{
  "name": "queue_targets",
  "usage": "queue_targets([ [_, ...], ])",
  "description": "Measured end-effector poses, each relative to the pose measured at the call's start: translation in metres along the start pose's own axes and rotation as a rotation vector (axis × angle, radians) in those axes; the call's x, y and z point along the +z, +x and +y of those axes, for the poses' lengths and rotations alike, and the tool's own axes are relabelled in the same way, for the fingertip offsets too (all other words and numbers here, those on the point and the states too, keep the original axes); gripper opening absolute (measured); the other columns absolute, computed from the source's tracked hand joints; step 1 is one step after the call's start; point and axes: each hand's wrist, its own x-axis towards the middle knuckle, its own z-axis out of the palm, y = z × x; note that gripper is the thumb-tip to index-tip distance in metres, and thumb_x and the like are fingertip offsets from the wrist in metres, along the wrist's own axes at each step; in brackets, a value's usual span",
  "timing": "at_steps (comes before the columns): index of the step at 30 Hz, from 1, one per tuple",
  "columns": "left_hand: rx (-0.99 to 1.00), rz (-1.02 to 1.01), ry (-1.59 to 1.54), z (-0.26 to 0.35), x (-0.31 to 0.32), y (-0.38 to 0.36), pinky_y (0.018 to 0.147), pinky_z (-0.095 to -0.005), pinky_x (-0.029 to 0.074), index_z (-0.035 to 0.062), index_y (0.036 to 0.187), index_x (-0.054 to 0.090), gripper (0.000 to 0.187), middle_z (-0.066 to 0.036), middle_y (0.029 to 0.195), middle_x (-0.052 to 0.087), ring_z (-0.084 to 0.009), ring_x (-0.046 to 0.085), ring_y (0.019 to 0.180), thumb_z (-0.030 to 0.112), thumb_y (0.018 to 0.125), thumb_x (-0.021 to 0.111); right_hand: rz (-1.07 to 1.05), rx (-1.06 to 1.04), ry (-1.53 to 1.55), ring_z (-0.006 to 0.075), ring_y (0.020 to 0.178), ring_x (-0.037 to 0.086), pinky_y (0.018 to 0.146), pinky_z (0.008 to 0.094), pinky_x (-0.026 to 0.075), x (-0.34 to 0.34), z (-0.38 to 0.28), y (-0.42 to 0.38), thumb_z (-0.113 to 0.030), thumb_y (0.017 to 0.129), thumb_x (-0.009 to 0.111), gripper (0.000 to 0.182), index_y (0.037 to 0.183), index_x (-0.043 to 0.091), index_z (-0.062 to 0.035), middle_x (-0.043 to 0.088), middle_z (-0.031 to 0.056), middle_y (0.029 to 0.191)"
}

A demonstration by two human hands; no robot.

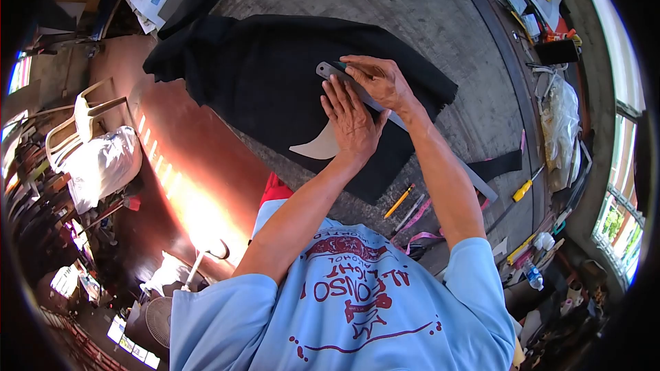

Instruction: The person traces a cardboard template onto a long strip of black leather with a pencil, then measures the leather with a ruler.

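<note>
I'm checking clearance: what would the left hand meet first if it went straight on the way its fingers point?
The left hand would probably meet the ruler first, its end just ahead on the black cloth; present contact is unclear.

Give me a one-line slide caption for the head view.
Left hand spread over a pale curved piece on black cloth, right hand bent at a grey ruler.
</note>
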Motion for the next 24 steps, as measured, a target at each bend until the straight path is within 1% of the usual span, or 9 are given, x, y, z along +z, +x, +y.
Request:
queue_targets([
  [2, -0.029, -0.045, -0.011, 0.001, -0.001, 0.001, 0.12, -0.0592, 0.004, -0.0123, 0.151, 0.016, 0.118, -0.034, 0.158, 0.012, -0.0495, 0.005, 0.15, 0.05, 0.074, 0.081, -0.02, -0.089, -0.14, 0.0195, 0.092, 0.072, 0.077, 0.0284, 0.056, 0.0, 0.0, 0.004, -0.014, 0.093, 0.069, 0.025, 0.116, 0.072, -0.0037, 0.074, 0.0143, 0.105],
  [3, -0.039, -0.066, -0.018, 0.001, -0.002, 0.002, 0.12, -0.0591, 0.003, -0.011, 0.153, 0.011, 0.123, -0.033, 0.159, 0.011, -0.0492, 0.004, 0.15, 0.051, 0.072, 0.082, -0.028, -0.086, -0.162, 0.0198, 0.091, 0.073, 0.076, 0.0287, 0.056, -0.001, 0.0, 0.005, -0.014, 0.093, 0.069, 0.025, 0.115, 0.072, -0.0035, 0.074, 0.0145, 0.104],
  [5, -0.036, -0.066, -0.045, 0.002, -0.003, 0.003, 0.12, -0.0591, 0.003, -0.0108, 0.153, 0.009, 0.127, -0.033, 0.159, 0.01, -0.0488, 0.003, 0.15, 0.051, 0.07, 0.083, -0.042, -0.081, -0.208, 0.0205, 0.088, 0.073, 0.074, 0.0292, 0.056, -0.001, -0.001, 0.007, -0.013, 0.092, 0.069, 0.025, 0.114, 0.072, -0.003, 0.074, 0.0147, 0.104],
  [8, -0.034, -0.07, -0.065, 0.0, -0.002, 0.002, 0.12, -0.0594, 0.002, -0.0108, 0.153, 0.007, 0.132, -0.034, 0.159, 0.008, -0.0482, 0.0, 0.151, 0.053, 0.067, 0.085, -0.024, -0.114, -0.125, 0.0217, 0.086, 0.073, 0.073, 0.0308, 0.057, 0.005, 0.005, 0.005, -0.012, 0.092, 0.069, 0.024, 0.114, 0.072, -0.0025, 0.074, 0.0147, 0.102],
  [15, -0.044, -0.09, -0.095, 0.005, -0.004, 0.004, 0.119, -0.0627, 0.001, -0.0107, 0.153, 0.001, 0.141, -0.036, 0.159, 0.003, -0.0494, -0.004, 0.15, 0.053, 0.062, 0.088, 0.012, -0.28, -0.242, 0.0268, 0.084, 0.072, 0.074, 0.0337, 0.057, 0.009, 0.003, 0.006, -0.012, 0.092, 0.068, 0.022, 0.111, 0.072, -0.0019, 0.073, 0.0156, 0.101],
  [17, -0.046, -0.092, -0.137, 0.006, -0.004, 0.004, 0.118, -0.0639, 0.001, -0.0088, 0.154, 0.0, 0.14, -0.036, 0.159, 0.002, -0.0506, -0.006, 0.15, 0.051, 0.063, 0.088, 0.024, -0.323, -0.284, 0.0279, 0.083, 0.072, 0.073, 0.0343, 0.057, 0.01, 0.002, 0.007, -0.012, 0.092, 0.067, 0.021, 0.11, 0.071, -0.0014, 0.073, 0.0161, 0.1],
  [20, -0.041, -0.093, -0.125, 0.006, -0.001, 0.003, 0.117, -0.065, 0.0, -0.005, 0.155, 0.001, 0.135, -0.036, 0.159, 0.001, -0.0522, -0.007, 0.149, 0.05, 0.066, 0.087, -0.018, -0.291, -0.342, 0.0294, 0.081, 0.071, 0.072, 0.0356, 0.057, 0.013, 0.0, 0.011, -0.014, 0.092, 0.064, 0.022, 0.108, 0.071, -0.0003, 0.073, 0.0165, 0.099],
  [23, -0.043, -0.13, -0.092, 0.008, 0.0, 0.005, 0.117, -0.0653, -0.001, -0.0015, 0.157, 0.004, 0.129, -0.036, 0.159, -0.001, -0.0535, -0.008, 0.148, 0.049, 0.069, 0.085, -0.056, -0.078, -0.302, 0.034, 0.096, 0.069, 0.087, 0.0403, 0.054, 0.018, -0.011, 0.012, -0.023, 0.091, 0.06, 0.03, 0.109, 0.072, -0.002, 0.073, 0.0151, 0.105],
  [24, -0.046, -0.152, -0.081, 0.007, 0.0, 0.005, 0.117, -0.0653, -0.002, -0.0004, 0.157, 0.005, 0.128, -0.035, 0.159, -0.001, -0.054, -0.008, 0.148, 0.049, 0.07, 0.084, -0.063, -0.052, -0.289, 0.0342, 0.096, 0.069, 0.088, 0.0406, 0.053, 0.02, -0.015, 0.013, -0.023, 0.091, 0.06, 0.03, 0.108, 0.072, -0.0026, 0.073, 0.0153, 0.104],
])
